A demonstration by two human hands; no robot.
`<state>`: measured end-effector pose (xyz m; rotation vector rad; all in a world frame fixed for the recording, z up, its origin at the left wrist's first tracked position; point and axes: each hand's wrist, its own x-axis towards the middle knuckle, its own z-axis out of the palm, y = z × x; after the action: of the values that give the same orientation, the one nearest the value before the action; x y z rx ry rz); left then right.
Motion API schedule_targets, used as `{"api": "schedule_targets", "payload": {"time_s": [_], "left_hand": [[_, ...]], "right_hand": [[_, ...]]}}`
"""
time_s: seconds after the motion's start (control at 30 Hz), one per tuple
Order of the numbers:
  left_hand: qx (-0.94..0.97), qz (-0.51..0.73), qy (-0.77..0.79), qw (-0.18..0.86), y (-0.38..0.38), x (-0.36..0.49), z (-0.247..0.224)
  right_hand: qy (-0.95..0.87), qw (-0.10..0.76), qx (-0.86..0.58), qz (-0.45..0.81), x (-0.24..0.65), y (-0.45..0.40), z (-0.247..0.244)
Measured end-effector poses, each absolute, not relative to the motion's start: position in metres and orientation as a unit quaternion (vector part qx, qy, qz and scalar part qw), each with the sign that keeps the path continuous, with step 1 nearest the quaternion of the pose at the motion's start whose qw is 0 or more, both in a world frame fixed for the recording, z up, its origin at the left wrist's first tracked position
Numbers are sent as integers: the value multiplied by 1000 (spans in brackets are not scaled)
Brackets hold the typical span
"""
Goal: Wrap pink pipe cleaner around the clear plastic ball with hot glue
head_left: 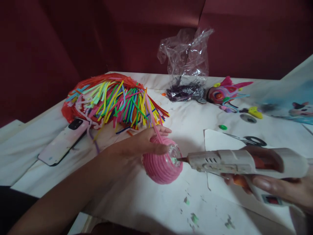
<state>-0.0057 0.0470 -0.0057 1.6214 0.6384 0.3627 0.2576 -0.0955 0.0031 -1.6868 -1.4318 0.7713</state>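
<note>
A round form wrapped in rows of pink pipe cleaner is in the middle, with a bare clear patch on its right side. My left hand holds it from the top left, thumb across the wrap. A loose pink strand rises from it past the fingers. In my right hand is a white glue gun, its fingers wrapped round the handle. The nozzle tip points left and meets the clear patch, beside a bit of green.
Colourful pipe cleaners in red plastic lie at the back left, near a phone. Behind stand a clear bag and a pink craft figure. Scissors lie behind the glue gun. Green scraps dot the front.
</note>
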Motion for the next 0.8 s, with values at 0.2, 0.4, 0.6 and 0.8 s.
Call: {"api": "schedule_targets", "payload": {"time_s": [0.2, 0.4, 0.6, 0.8], "left_hand": [[748, 147, 279, 584, 37, -24, -8], [795, 218, 326, 462, 28, -18, -4], [767, 289, 384, 425, 24, -12, -6], [780, 291, 407, 377, 27, -2, -7]], "right_hand": [[-577, 369, -685, 249, 262, -88, -3], [-539, 402, -676, 301, 254, -84, 0], [-584, 380, -607, 382, 257, -73, -4], [-622, 385, -569, 375, 258, -67, -6]]}}
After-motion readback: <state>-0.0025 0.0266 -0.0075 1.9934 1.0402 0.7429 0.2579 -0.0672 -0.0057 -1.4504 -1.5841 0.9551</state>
